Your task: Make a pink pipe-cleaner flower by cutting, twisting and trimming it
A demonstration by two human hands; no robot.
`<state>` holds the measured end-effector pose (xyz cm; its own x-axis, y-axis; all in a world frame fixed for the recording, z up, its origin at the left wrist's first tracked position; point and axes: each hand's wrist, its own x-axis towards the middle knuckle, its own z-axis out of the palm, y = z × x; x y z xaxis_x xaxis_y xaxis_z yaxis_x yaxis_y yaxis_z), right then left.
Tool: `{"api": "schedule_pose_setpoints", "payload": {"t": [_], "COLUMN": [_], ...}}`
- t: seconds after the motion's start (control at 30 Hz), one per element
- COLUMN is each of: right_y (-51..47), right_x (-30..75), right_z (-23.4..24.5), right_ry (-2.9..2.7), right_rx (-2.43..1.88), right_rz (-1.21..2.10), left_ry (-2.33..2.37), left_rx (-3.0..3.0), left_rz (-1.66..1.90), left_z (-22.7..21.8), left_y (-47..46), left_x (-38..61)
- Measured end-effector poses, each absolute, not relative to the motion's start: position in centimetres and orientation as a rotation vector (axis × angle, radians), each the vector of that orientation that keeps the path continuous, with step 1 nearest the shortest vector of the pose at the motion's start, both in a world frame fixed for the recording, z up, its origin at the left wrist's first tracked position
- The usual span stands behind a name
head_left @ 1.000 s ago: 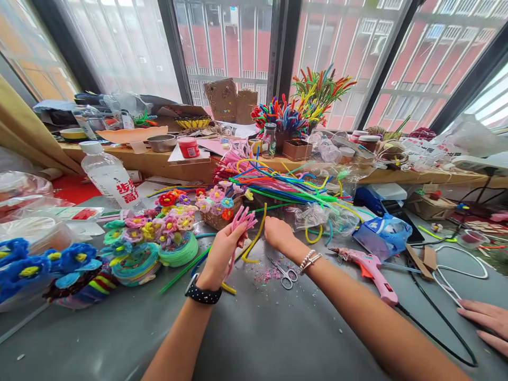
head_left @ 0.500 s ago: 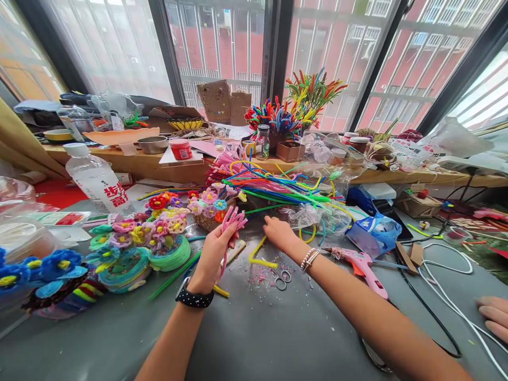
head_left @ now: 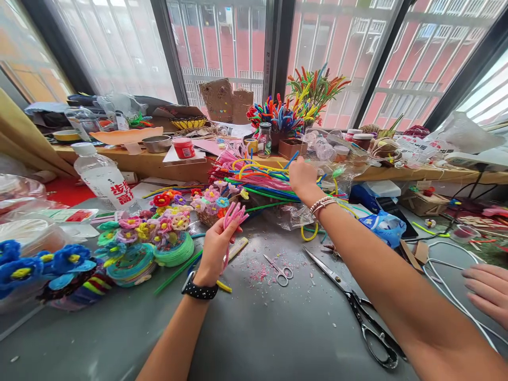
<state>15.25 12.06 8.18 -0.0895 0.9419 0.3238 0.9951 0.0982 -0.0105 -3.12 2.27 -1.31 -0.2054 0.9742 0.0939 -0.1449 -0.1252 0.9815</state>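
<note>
A bundle of pink pipe cleaners [head_left: 234, 216] is pinched upright in my left hand [head_left: 217, 244], above the grey table. My right hand [head_left: 304, 177] reaches over a pile of long coloured pipe cleaners [head_left: 262, 182], its fingers curled closed. What it grips, if anything, is hidden behind the hand; a blue tip shows just above. Small scissors [head_left: 281, 272] lie among pink scraps between my forearms. Large black-handled shears [head_left: 349, 296] rest alongside my right forearm. Left of my left hand stand pipe-cleaner flowers [head_left: 170, 222] in round green and basket-like holders.
A water bottle [head_left: 105, 180] stands at the left, behind blue pipe-cleaner flowers [head_left: 65, 262]. Another person's hand [head_left: 486, 291] rests at the right edge near a white cable [head_left: 432, 264]. A blue plastic packet [head_left: 384, 227] lies beyond my right forearm. Jars and boxes crowd the windowsill.
My right hand has moved up and right, from the bent yellow pipe cleaner to the pile. That yellow piece is gone from beside the small scissors. My left hand keeps the pink bundle.
</note>
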Motion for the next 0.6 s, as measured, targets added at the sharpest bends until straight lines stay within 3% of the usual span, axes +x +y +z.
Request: {"api": "schedule_pose_setpoints", "payload": {"t": [0.3, 0.6], "right_y": [12.4, 15.6], "right_x": [15.8, 15.2], "right_z": [6.0, 9.5], "right_ry": [-1.977, -1.553], "right_rx": [-1.838, -1.541], "right_rz": [-0.2, -0.215], "left_ry": [1.197, 1.213], "left_rx": [1.105, 1.153], "left_rz": [1.464, 1.426], "left_z": [-1.4, -1.7], "left_y": [2.3, 2.4], "left_x": [-3.0, -3.1]}}
